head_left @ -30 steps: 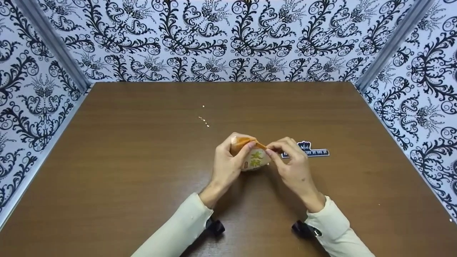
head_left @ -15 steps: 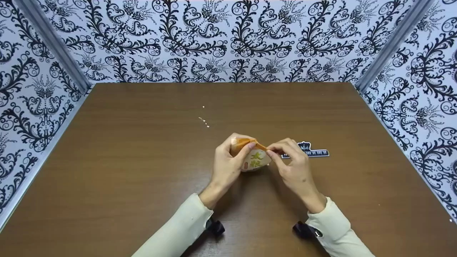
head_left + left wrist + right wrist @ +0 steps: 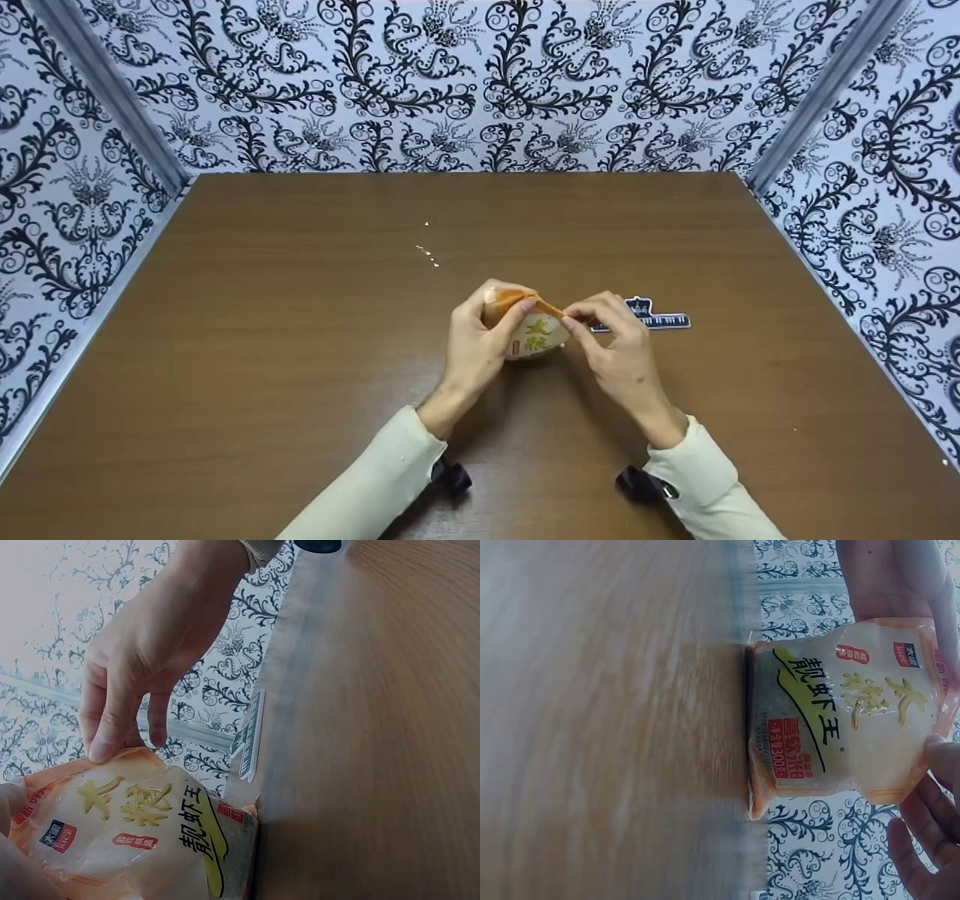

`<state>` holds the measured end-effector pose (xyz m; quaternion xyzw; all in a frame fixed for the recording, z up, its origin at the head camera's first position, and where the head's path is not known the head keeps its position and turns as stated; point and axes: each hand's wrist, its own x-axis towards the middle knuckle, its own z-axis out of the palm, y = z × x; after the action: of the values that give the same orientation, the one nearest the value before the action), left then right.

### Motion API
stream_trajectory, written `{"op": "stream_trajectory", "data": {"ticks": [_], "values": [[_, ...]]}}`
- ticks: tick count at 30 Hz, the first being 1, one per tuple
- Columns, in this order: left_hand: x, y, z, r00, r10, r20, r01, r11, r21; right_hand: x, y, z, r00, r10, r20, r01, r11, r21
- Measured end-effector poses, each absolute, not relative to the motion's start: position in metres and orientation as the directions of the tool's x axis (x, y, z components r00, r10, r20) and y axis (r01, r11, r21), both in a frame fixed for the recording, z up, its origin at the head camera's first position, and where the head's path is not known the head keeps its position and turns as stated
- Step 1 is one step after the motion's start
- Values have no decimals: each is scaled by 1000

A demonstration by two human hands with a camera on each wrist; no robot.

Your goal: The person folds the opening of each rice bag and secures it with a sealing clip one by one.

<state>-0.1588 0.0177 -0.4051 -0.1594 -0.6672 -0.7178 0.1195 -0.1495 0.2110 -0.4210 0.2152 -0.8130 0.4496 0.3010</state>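
Note:
A small orange-edged plastic bag of rice (image 3: 538, 336) stands upright on the table, gold and red lettering on its front. My left hand (image 3: 480, 330) grips its top left side, thumb over the front. With thumb and forefinger, my right hand (image 3: 611, 337) pinches the top right corner of the orange edge. The top edge stretches between the two hands. From the right wrist, the whole printed face of the bag (image 3: 832, 705) shows, its base on the table. In the left wrist view the right hand (image 3: 142, 660) comes to the bag's corner from above.
Just behind the right hand lies a flat dark piece with a piano-key pattern (image 3: 664, 322). Several tiny white bits (image 3: 429, 253) are scattered beyond the hands. Patterned walls (image 3: 480, 82) border the wooden table (image 3: 262, 337) at the back and sides.
The right hand has shifted very slightly to the right, still pinching the bag's corner. The left hand and the bag stay nearly in place.

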Motion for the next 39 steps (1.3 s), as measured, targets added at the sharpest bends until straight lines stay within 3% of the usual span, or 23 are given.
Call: {"op": "stream_trajectory", "data": {"ticks": [39], "values": [[-158,18,-406,-920,44,389,384,-93,919,-149,219,-425,-740,-96,666,-602,536,-592]]}}
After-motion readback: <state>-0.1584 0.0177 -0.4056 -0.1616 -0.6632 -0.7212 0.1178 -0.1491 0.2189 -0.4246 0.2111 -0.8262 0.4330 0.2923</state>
